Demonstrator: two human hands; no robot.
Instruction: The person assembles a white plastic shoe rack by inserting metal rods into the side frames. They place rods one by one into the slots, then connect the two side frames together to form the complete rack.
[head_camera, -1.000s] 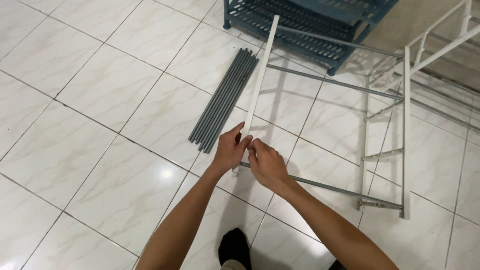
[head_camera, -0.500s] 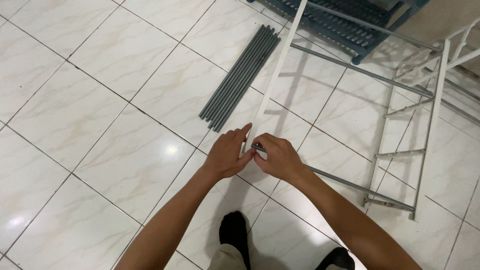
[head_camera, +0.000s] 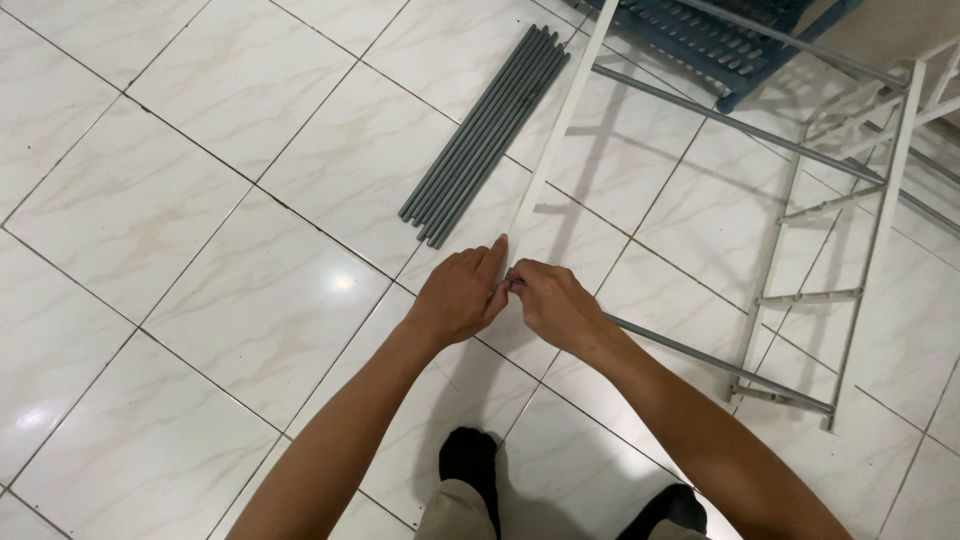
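A long white bar (head_camera: 560, 125) runs from the top of the view down to my hands. My left hand (head_camera: 462, 292) wraps its near end, fingers closed around it. My right hand (head_camera: 553, 304) meets the left one at that end and pinches where a grey rod (head_camera: 715, 365) joins the bar. That rod runs right along the floor to a white ladder-like side frame (head_camera: 840, 250). A second grey rod (head_camera: 730, 120) links the bar and the frame farther up.
A bundle of several grey rods (head_camera: 487, 130) lies on the white tiled floor (head_camera: 200, 250) left of the bar. A blue slatted rack (head_camera: 715, 35) stands at the top. My feet in dark socks (head_camera: 470, 460) are at the bottom.
The view has shifted so my hands and the bar end sit slightly lower and nearer the centre. Both hands stay closed at the bar's near end.
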